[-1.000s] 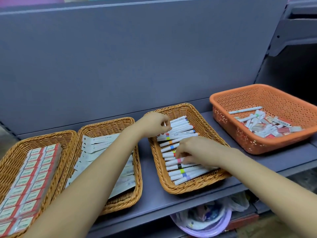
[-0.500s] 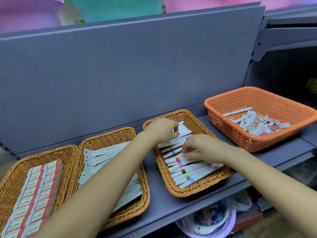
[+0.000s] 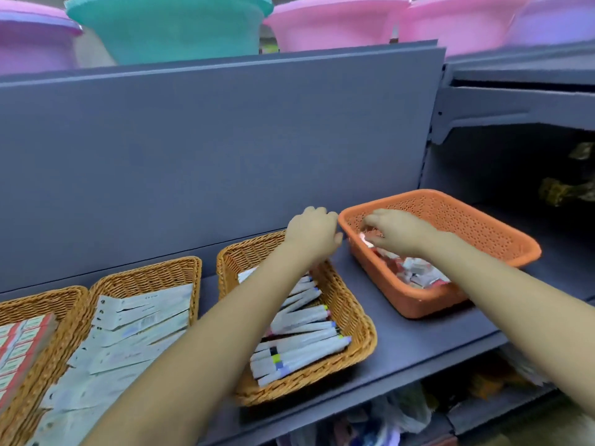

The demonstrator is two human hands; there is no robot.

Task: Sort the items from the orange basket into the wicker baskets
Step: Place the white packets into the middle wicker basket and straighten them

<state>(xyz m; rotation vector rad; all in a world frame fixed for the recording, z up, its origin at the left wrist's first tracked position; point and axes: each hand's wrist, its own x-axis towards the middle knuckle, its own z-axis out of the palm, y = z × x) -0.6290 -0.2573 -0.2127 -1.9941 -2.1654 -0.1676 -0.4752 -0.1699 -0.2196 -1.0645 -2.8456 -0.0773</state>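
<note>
Right hand [image 3: 399,231] is down inside the orange basket [image 3: 483,230], at its left end, fingers curled over the loose items [image 3: 415,272]. Blur there, so I cannot tell if it grips anything. Left hand [image 3: 314,231] hovers just outside the orange basket's left rim, above the far end of the right wicker basket [image 3: 357,320]; fingers curled under and hidden, cannot tell if it holds something.

Orange basket: perforated plastic, on the grey shelf [image 3: 402,346], a small heap of mixed white and red packets lying along its near side.

Right wicker basket: white markers [image 3: 306,342] with coloured bands and caps, laid side by side in rows, left forearm crossing over them.

Middle wicker basket [image 3: 145,275]: flat white paper-wrapped strips [image 3: 135,329], overlapping in a stack.

Left wicker basket [image 3: 42,297], cut off by the frame edge: small red-and-white boxes [image 3: 19,342] packed in rows.

All four containers sit in a line on the same shelf, the wicker ones close together, orange one apart to the right. Pink, teal and purple plastic tubs [image 3: 338,20] on the level above.
</note>
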